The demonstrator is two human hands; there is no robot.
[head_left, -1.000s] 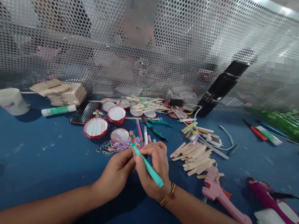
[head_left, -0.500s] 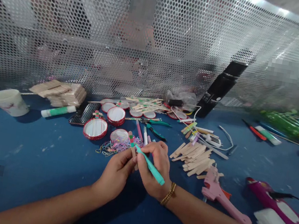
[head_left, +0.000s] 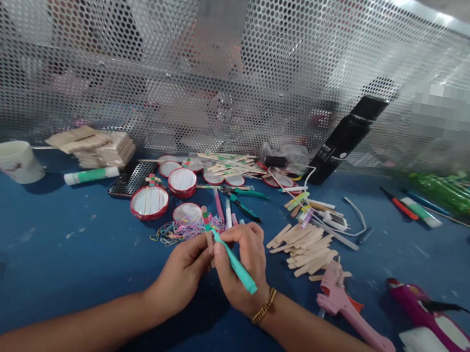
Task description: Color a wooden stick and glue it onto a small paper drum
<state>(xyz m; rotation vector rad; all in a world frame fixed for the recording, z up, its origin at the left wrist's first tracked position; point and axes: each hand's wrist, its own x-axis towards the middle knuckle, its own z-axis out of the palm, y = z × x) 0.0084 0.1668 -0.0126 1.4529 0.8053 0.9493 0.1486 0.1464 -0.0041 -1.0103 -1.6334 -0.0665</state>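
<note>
My right hand (head_left: 242,268) is closed round a teal marker (head_left: 236,264), its tip pressed against a coloured wooden stick (head_left: 207,223). My left hand (head_left: 182,273) pinches the lower end of that stick and holds it upright over the blue table (head_left: 68,244). Just behind the stick lie a tangle of coloured rubber bands (head_left: 182,230) and a few more markers (head_left: 219,205).
A pile of plain wooden sticks (head_left: 306,249) and a pink glue gun (head_left: 346,308) lie to the right. Round red-rimmed mirrors (head_left: 150,201), a glue stick (head_left: 90,174), a paper cup (head_left: 14,160) and a black bottle (head_left: 347,138) stand further back. A perforated metal screen (head_left: 254,64) closes off the far side.
The hands, the marker and the stick have barely shifted; nothing else on the table has moved.
</note>
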